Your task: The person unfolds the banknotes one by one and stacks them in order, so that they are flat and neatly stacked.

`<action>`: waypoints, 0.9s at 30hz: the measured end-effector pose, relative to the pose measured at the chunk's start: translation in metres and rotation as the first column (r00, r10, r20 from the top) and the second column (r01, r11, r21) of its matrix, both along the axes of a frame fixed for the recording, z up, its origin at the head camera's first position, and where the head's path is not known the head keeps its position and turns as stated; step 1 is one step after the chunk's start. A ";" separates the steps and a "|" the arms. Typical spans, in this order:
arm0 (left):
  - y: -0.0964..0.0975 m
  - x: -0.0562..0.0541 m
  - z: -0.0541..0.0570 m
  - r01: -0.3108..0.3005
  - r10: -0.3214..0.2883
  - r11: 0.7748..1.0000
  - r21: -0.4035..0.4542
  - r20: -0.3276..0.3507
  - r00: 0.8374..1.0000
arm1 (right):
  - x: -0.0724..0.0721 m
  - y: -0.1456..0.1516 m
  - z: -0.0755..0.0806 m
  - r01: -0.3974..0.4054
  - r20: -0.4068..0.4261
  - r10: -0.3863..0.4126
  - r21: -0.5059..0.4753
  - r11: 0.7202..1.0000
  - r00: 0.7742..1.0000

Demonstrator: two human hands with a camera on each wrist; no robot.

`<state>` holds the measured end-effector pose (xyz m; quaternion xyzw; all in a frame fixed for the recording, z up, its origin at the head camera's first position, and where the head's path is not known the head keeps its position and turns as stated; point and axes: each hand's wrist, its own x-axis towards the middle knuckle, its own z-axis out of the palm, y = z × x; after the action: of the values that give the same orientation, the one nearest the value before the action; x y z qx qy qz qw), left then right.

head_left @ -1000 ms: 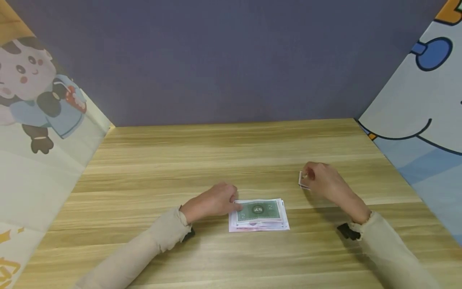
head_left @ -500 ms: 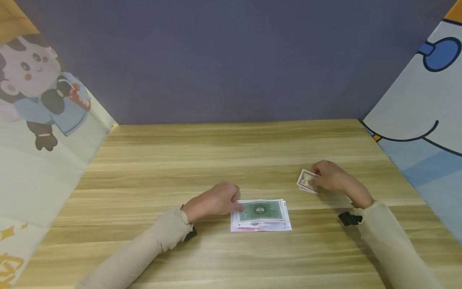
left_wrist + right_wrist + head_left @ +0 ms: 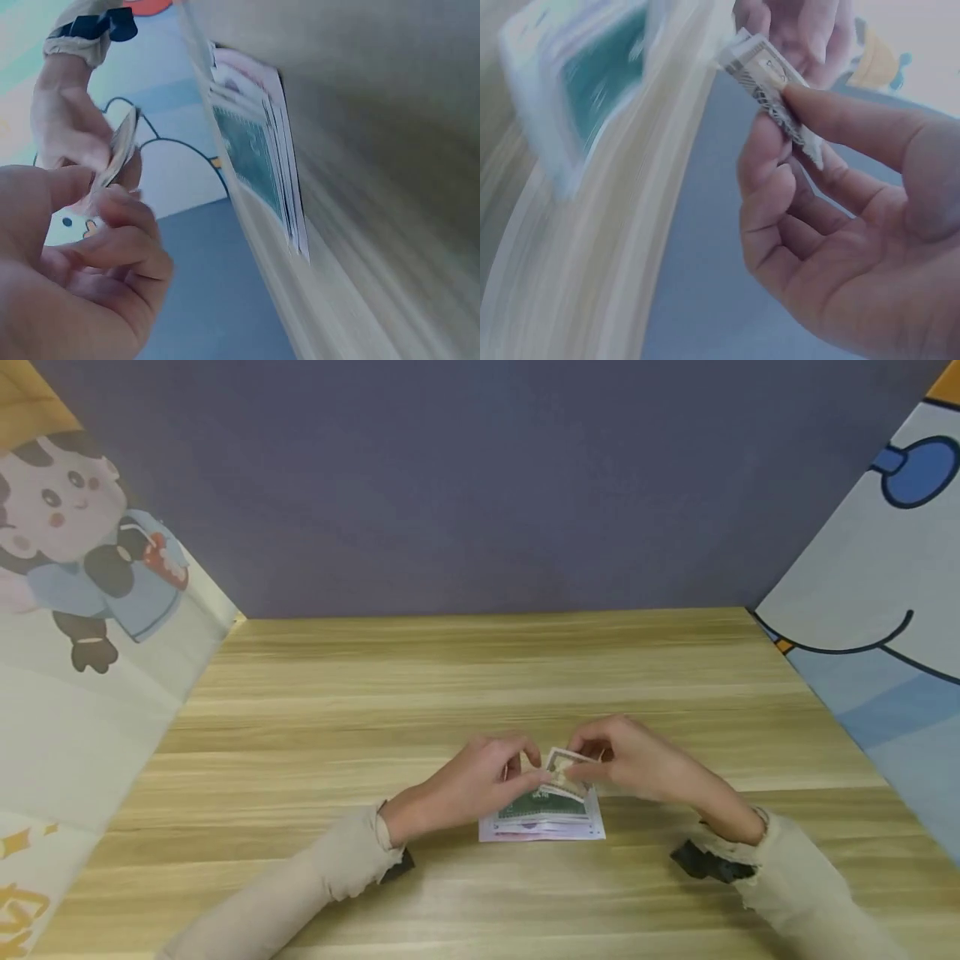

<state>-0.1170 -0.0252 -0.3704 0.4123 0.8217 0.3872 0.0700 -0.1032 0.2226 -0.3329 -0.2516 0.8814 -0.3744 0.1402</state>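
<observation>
In the head view my right hand [image 3: 637, 760] pinches a few small tan play banknotes [image 3: 769, 79] between thumb and fingers, raised above the table. My left hand [image 3: 480, 781] meets their left edge, its thumb and forefinger pinching a corner in the left wrist view. Beneath both hands lies a pile of larger play banknotes [image 3: 543, 810], a green one on top and white and pinkish ones under it. The upper part of that pile is hidden by the small notes and my hands in the head view.
The pile rests on a wood-grain tabletop [image 3: 360, 693]. A dark grey-blue panel [image 3: 487, 485] rises at the back edge. Cartoon-printed panels stand at the left [image 3: 90, 568] and right [image 3: 862, 593] sides.
My right hand has brought the small banknotes from the right of the table leftward to above the pile. My left hand has left the pile's left edge and moved right to the small banknotes.
</observation>
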 end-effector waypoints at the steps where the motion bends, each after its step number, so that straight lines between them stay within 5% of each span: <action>1: 0.000 0.002 0.000 0.016 -0.016 1.000 0.023 0.000 1.000 | 0.002 -0.005 0.002 0.000 0.007 0.000 -0.004 1.000 1.000; 6: -0.009 0.009 0.004 0.007 -0.021 0.985 0.171 0.084 0.996 | 0.007 -0.017 0.004 0.012 0.081 0.001 -0.157 0.988 0.997; 11: -0.021 0.011 0.010 -0.082 -0.015 0.950 0.302 0.307 0.952 | 0.005 -0.017 -0.002 0.013 0.195 0.083 -0.446 0.895 0.977; 13: -0.023 0.011 0.010 -0.099 -0.015 0.945 0.310 0.347 0.938 | 0.006 -0.020 -0.007 0.010 0.197 0.093 -0.469 0.883 0.976; 15: -0.023 0.011 0.009 -0.110 0.004 0.950 0.294 0.337 0.941 | 0.009 -0.024 -0.013 0.000 0.196 0.103 -0.465 0.886 0.975; 17: -0.022 0.012 0.008 -0.105 0.043 0.964 0.246 0.246 0.968 | 0.012 -0.030 -0.019 -0.008 0.179 0.093 -0.428 0.904 0.979; 19: -0.021 0.015 0.007 -0.098 0.090 0.984 0.149 0.062 0.994 | 0.015 -0.037 -0.026 -0.022 0.173 0.104 -0.418 0.908 0.979; 20: -0.020 0.017 0.007 -0.098 0.103 0.991 0.087 -0.055 0.993 | 0.017 -0.041 -0.029 -0.014 0.177 0.096 -0.414 0.910 0.980; 22: -0.018 0.021 0.007 -0.126 0.113 0.992 -0.026 -0.292 0.950 | 0.021 -0.047 -0.034 0.016 0.165 0.058 -0.412 0.911 0.985; 24: -0.018 0.025 0.007 -0.164 0.107 0.982 -0.093 -0.440 0.892 | 0.025 -0.051 -0.037 0.067 0.149 -0.006 -0.414 0.908 0.989; 25: -0.018 0.026 0.008 -0.172 0.108 0.980 -0.101 -0.459 0.882 | 0.027 -0.051 -0.038 0.100 0.141 -0.045 -0.413 0.905 0.989; 27: -0.020 0.025 0.008 -0.182 0.128 0.979 -0.090 -0.422 0.898 | 0.029 -0.050 -0.037 0.165 0.125 -0.124 -0.408 0.898 0.984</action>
<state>-0.0916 -0.0451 -0.3619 0.4128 0.8709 0.2426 -0.1106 -0.0742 0.1730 -0.3696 -0.1912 0.7899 -0.5746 0.0969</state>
